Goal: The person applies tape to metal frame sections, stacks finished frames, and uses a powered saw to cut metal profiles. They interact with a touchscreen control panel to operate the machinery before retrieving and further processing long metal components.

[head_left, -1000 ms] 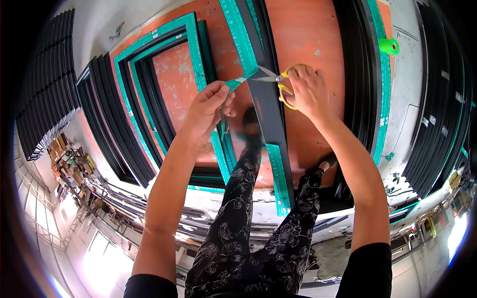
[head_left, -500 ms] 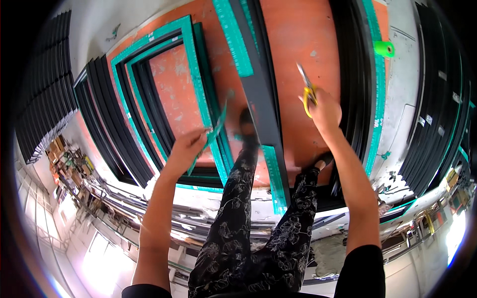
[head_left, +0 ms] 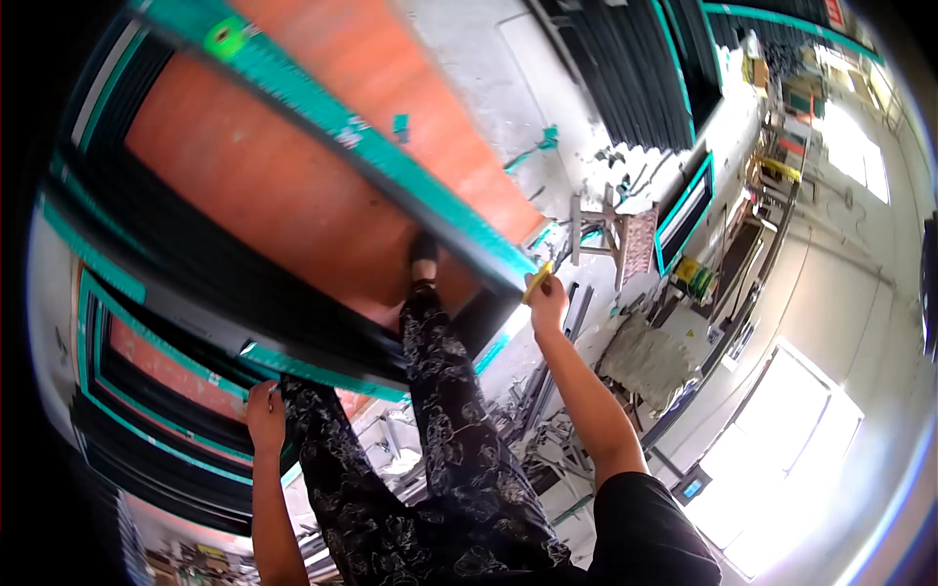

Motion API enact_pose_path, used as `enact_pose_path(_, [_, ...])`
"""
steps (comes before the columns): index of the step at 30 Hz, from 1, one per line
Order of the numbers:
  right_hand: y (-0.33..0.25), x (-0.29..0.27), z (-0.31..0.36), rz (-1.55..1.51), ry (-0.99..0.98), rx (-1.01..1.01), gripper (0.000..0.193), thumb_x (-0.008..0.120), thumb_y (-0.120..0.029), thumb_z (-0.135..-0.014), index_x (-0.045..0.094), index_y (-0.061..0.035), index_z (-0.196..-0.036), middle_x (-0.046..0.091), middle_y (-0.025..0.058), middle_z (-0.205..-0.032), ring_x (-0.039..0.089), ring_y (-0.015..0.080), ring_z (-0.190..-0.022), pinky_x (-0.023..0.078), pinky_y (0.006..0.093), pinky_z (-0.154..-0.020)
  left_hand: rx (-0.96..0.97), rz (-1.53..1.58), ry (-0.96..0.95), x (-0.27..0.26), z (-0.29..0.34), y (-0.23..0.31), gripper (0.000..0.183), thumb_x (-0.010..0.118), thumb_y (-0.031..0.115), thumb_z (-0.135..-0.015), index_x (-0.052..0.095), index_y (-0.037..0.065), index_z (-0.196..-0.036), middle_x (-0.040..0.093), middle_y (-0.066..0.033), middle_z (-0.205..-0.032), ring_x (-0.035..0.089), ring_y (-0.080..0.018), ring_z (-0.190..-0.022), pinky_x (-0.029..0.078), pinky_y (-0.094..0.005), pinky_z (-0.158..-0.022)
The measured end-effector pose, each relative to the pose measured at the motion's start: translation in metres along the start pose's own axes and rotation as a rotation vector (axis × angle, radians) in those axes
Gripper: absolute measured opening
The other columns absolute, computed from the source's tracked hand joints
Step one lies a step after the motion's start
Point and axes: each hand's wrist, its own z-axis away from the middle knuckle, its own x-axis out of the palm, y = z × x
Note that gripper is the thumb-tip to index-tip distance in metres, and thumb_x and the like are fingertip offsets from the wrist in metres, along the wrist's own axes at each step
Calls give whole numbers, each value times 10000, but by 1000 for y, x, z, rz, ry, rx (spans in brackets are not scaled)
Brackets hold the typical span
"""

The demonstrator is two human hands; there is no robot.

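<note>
Yellow-handled scissors are in my right hand, close to the corner of a black frame faced with green tape. The blades are hard to make out. At the lower left, my left hand is beside a smaller black frame edged with green tape. Its fingers are closed, and what they hold is too small to tell. A bright green roll of tape rests on the taped bar at the far left.
Orange boards lie under and between the frames, and one of my feet stands on them. Black profiles are stacked at the upper right. A wooden stool and a yellow-green bucket stand to the right. Loose metal lengths lie beside my legs.
My view has swung to the right. The scissors stay in my right hand, now by the frame's corner. The green tape strip seen in my left hand earlier is no longer distinguishable.
</note>
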Motion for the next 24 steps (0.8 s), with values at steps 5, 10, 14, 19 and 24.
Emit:
enact_pose_path(5, [136,-112,-113,172,-216,539,421,799,-355,-788,697,31,-921,636,49,-733,607,138,-609,511,314,-547,-97,70,-2,47,0,-28,144,583,98,-924,643,11,-1021,639,-96,-876,606,-214,-805,485,-339,-712])
enact_pose_path(10, [197,-213,-210,730,-3,349,557,760,-520,-737,710,-11,-959,719,154,-906,699,298,-841,543,402,-774,-488,440,-146,67,23,10,176,584,183,-951,641,34,-1025,597,-3,-805,489,-57,-644,379,-227,-541])
enact_pose_path(14, [247,-302,-283,816,343,231,450,716,-378,-766,686,-19,-1036,693,209,-1004,659,362,-999,514,443,-865,-439,513,-247,129,-3,28,153,572,176,-955,637,51,-1015,599,-4,-795,507,-61,-640,388,-215,-525])
enact_pose_path(19, [172,-193,-264,478,-85,40,302,699,-310,-811,697,-92,-1019,687,171,-1017,649,344,-999,513,436,-856,-475,416,-190,142,8,80,176,582,221,-960,649,93,-1060,660,-18,-862,609,-92,-747,455,-221,-580])
enact_pose_path(24, [71,-62,-184,232,-370,-455,286,697,-170,-823,644,-19,-1060,659,148,-1043,674,291,-875,542,390,-782,-486,340,-214,140,15,145,281,520,283,-987,663,85,-1127,681,-46,-996,625,-174,-844,492,-293,-715])
